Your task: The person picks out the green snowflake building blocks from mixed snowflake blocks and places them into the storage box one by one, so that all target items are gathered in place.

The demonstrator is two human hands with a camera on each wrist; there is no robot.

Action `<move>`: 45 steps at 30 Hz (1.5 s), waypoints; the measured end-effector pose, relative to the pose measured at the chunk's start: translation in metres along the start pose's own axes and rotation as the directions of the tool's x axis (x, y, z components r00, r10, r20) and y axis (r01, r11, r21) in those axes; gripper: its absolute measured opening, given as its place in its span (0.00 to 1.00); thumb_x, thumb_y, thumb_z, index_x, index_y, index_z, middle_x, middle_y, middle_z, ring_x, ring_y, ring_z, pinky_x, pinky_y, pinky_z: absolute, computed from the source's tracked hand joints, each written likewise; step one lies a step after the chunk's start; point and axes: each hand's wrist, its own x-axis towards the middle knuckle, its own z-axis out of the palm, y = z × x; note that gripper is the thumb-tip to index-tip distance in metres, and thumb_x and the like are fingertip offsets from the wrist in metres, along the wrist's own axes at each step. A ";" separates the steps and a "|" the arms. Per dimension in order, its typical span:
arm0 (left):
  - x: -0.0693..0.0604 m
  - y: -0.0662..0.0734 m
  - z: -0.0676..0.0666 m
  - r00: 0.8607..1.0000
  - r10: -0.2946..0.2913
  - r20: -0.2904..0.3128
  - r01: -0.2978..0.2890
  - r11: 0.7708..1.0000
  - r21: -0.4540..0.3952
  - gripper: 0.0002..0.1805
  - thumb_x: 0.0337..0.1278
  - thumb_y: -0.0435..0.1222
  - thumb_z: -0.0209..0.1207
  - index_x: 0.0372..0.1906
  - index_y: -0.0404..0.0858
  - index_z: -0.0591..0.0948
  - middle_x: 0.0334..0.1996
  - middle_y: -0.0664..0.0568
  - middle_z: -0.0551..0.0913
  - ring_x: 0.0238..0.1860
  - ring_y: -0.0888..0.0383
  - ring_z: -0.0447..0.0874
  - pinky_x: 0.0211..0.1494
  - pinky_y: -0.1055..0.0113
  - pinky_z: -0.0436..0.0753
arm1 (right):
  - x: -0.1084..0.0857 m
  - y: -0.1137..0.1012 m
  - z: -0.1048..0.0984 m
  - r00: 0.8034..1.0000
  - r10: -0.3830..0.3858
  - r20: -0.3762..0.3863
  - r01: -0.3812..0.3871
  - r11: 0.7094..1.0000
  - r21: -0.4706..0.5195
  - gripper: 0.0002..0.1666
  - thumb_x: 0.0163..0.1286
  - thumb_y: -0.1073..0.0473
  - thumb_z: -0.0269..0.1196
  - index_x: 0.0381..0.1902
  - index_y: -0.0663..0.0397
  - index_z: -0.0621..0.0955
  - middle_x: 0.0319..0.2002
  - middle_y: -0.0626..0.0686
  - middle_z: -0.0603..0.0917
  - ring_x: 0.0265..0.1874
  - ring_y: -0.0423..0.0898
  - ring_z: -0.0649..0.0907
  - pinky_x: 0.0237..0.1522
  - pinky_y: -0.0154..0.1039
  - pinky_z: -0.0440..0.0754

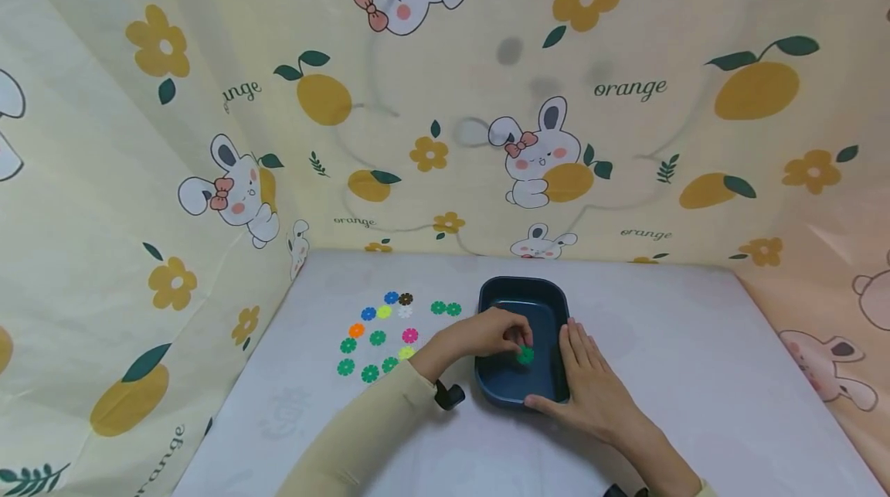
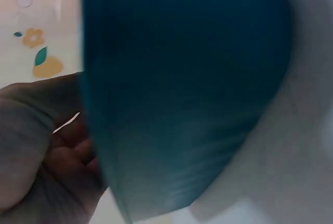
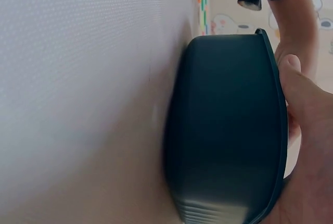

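A dark blue rectangular tray (image 1: 523, 288) with rounded corners stands on the table. My left hand (image 1: 495, 332) reaches in over its left side, pinching a green flower-shaped disc (image 1: 526, 356) at the fingertips above the tray floor. Along the tray's right side lies my right hand (image 1: 591, 389), its fingers straight against the wall and its thumb at the near rim. In the right wrist view that thumb (image 3: 292, 67) touches the rim. The tray wall (image 2: 182, 88) fills much of the left wrist view and hides the left fingertips there.
Left of the tray, flower-shaped discs lie spread on the white table (image 1: 299, 435): several green discs (image 1: 378, 338), blue discs (image 1: 368, 314), an orange disc (image 1: 357, 331), a pink disc (image 1: 410, 335) and others. A patterned cloth (image 1: 445, 195) hangs behind and at the sides.
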 end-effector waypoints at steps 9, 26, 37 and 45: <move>0.018 0.000 0.015 0.991 -0.005 0.134 -0.001 0.999 0.044 0.06 0.73 0.29 0.65 0.49 0.41 0.87 0.41 0.62 0.87 0.40 0.71 0.81 0.49 0.80 0.80 | 0.003 0.003 0.004 1.000 0.001 0.029 -0.001 1.000 0.013 0.81 0.60 0.14 0.64 0.84 0.70 0.51 0.86 0.68 0.46 0.85 0.66 0.49 0.81 0.66 0.54; 0.021 0.002 0.024 0.992 -0.004 0.122 -0.001 0.999 0.042 0.07 0.73 0.32 0.67 0.51 0.42 0.86 0.39 0.62 0.87 0.38 0.72 0.81 0.48 0.81 0.80 | 0.002 0.003 0.003 1.000 -0.007 0.018 0.007 1.000 0.016 0.81 0.60 0.14 0.63 0.85 0.71 0.50 0.86 0.68 0.46 0.85 0.65 0.49 0.81 0.66 0.56; -0.003 -0.016 -0.021 0.987 -0.014 -0.159 0.010 1.000 -0.025 0.09 0.79 0.38 0.63 0.54 0.41 0.86 0.47 0.58 0.88 0.46 0.68 0.83 0.55 0.76 0.82 | 0.001 0.003 0.003 1.000 0.011 0.026 -0.012 1.000 0.029 0.82 0.59 0.13 0.63 0.85 0.69 0.50 0.86 0.67 0.45 0.86 0.64 0.48 0.81 0.66 0.55; -0.020 -0.050 -0.054 0.944 -0.131 -0.304 0.121 0.991 -0.054 0.09 0.79 0.37 0.62 0.54 0.39 0.85 0.48 0.51 0.87 0.49 0.57 0.83 0.55 0.63 0.83 | 0.001 0.003 0.004 1.000 0.007 0.018 -0.008 1.000 0.028 0.82 0.58 0.13 0.64 0.85 0.70 0.50 0.86 0.67 0.45 0.86 0.64 0.48 0.81 0.65 0.55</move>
